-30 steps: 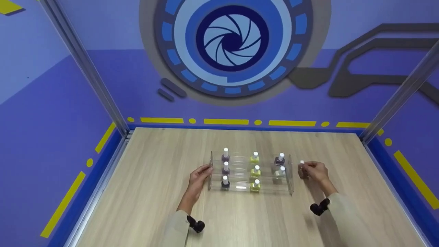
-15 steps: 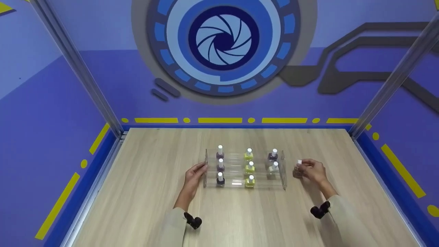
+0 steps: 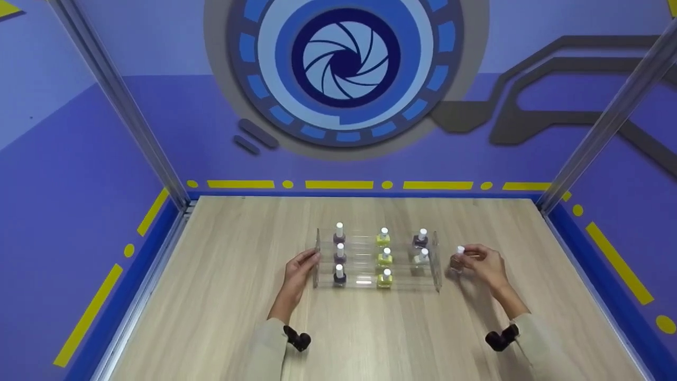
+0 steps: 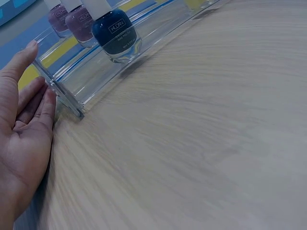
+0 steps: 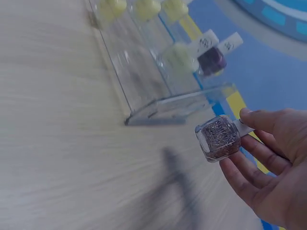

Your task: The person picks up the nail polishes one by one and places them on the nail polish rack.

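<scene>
My right hand (image 3: 487, 267) pinches a nail polish bottle (image 5: 219, 138) by its white cap, with thumb and fingers. Dark glitter shows through the clear glass. The bottle is just right of a clear tiered display rack (image 3: 362, 282), apart from its end panel. At the rack's left end panel (image 4: 62, 96), my left hand (image 3: 300, 272) holds the edge between thumb and fingers. On the tiers stand two purple bottles and a dark blue bottle (image 4: 115, 36) at left, three yellow bottles (image 3: 385, 258) mid-rack, and a pale bottle (image 3: 421, 259) and dark purple bottle (image 5: 211, 61) at right.
The rack stands on a light wood-grain table (image 3: 349, 333). Behind the table rises a blue and purple printed wall (image 3: 344, 169), with metal posts (image 3: 127, 114) at the corners. A black wrist camera (image 3: 297, 338) sits on each sleeve.
The view has shifted, so the scene sits slightly further left. My right hand still holds the glitter bottle, now a little closer to the rack. The left hand keeps its place on the rack.
</scene>
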{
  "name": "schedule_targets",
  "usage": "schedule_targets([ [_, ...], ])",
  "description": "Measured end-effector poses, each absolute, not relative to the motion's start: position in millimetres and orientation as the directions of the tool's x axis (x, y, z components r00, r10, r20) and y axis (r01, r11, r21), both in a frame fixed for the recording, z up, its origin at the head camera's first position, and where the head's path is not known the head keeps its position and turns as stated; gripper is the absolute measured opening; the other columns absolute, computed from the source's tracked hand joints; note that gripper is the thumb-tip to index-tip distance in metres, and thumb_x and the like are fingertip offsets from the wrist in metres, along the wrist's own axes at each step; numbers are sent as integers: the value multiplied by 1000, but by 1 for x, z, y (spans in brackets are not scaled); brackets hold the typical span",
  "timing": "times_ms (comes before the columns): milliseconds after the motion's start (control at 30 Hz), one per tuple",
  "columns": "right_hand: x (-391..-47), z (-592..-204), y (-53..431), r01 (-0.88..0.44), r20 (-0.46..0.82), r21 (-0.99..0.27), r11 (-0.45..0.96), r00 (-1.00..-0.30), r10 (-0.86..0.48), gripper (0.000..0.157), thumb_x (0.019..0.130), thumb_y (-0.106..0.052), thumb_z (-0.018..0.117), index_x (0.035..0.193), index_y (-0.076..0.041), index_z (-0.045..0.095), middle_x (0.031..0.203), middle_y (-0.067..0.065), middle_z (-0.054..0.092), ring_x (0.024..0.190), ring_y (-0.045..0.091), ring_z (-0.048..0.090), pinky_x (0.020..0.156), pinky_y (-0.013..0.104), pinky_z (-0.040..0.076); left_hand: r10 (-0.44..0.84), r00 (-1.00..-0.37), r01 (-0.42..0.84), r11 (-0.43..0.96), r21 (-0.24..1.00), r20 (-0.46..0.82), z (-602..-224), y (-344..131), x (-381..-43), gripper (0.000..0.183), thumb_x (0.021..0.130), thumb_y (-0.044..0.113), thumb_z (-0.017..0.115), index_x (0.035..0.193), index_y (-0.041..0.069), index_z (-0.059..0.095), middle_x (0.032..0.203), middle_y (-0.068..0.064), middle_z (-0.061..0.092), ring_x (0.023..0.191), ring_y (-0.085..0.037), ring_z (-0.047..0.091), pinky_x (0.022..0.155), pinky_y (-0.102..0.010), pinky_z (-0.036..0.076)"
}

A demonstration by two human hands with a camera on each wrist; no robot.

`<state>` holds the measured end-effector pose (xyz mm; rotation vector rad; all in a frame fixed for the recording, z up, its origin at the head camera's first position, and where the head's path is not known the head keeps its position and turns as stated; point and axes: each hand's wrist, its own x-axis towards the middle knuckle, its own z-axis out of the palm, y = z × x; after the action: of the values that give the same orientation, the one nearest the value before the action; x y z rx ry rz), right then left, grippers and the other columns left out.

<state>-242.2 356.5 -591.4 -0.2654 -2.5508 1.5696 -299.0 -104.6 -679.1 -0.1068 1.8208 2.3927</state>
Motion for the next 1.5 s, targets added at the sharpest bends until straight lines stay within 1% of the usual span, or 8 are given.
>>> schedule_targets([
  [167, -233, -584, 345, 30, 54, -918, 395, -978, 200, 37, 93, -17, 77, 120, 6, 67, 109, 17, 75, 85, -3, 67, 76, 14, 55, 56, -989, -145, -252, 957, -136, -679, -106, -299, 47, 97, 24, 73, 134, -2, 61, 137, -16, 63, 114, -8, 64, 108, -28, 51],
  [333, -228, -583, 334, 31, 22, -946, 323, -987, 159, 38, 91, -14, 79, 120, 8, 66, 107, 11, 76, 87, 1, 70, 79, 20, 60, 63, -990, -136, -239, 961, -124, -680, -107, -300, 49, 97, 25, 72, 135, -2, 61, 138, -17, 61, 117, -9, 62, 107, -25, 50],
  [500, -226, -584, 325, 26, 17, -946, 324, -991, 131, 36, 90, -11, 79, 119, 7, 67, 111, 17, 74, 88, 1, 70, 81, 22, 60, 56, -990, -136, -226, 964, -127, -680, -107, -300, 49, 97, 27, 73, 135, -1, 61, 137, -15, 62, 118, -10, 62, 109, -28, 50],
  [700, -224, -591, 314, -8, 41, -942, 336, -995, 90, 32, 89, -9, 79, 116, 6, 69, 113, 21, 73, 90, 4, 69, 79, 18, 58, 46, -991, -135, -218, 967, -127, -681, -107, -300, 49, 96, 28, 73, 134, 0, 62, 132, -9, 66, 117, -10, 62, 111, -31, 50],
  [933, -223, -603, 304, -3, 33, -942, 334, -996, 84, 29, 87, -6, 80, 112, 5, 70, 110, 21, 73, 90, 5, 69, 79, 16, 57, 49, -988, -156, -242, 958, -148, -680, -105, -299, 47, 99, 23, 69, 138, -2, 59, 142, -21, 58, 127, -21, 60, 117, -42, 45],
  [1000, -223, -605, 303, -6, 33, -942, 335, -996, 77, 28, 87, -5, 80, 112, 5, 71, 109, 21, 74, 91, 6, 69, 79, 16, 57, 50, -988, -156, -244, 957, -148, -680, -106, -299, 47, 100, 22, 69, 138, -3, 58, 143, -22, 57, 127, -21, 60, 117, -42, 45],
  [1233, -224, -610, 298, 7, 15, -947, 322, -998, 68, 26, 87, -2, 79, 111, 5, 71, 111, 21, 73, 94, 7, 69, 82, 16, 57, 64, -988, -151, -241, 959, -140, -679, -107, -299, 48, 98, 25, 70, 137, -2, 59, 138, -14, 62, 115, -7, 63, 111, -32, 49],
  [1500, -225, -616, 296, -19, 30, -934, 356, -999, 26, 25, 85, -1, 80, 108, 5, 72, 107, 16, 73, 94, 5, 68, 85, 17, 58, 69, -989, -141, -249, 958, -128, -679, -106, -298, 51, 97, 27, 72, 137, -2, 59, 141, -17, 60, 117, -8, 63, 106, -25, 52],
])
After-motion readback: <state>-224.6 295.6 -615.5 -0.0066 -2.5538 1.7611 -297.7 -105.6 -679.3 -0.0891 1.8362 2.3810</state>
